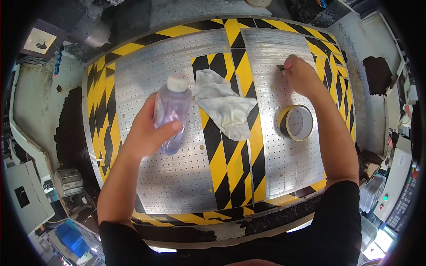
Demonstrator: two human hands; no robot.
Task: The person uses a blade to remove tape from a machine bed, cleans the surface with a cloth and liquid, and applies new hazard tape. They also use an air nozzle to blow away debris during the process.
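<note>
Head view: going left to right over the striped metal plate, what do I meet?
Clear bottle gripped in the left hand → white cloth → roll of tape.

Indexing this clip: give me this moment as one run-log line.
left hand: gripping capped bottle; right hand: pinching small dark object; cloth: rumpled over striped tape; tape roll: right of cloth
</note>
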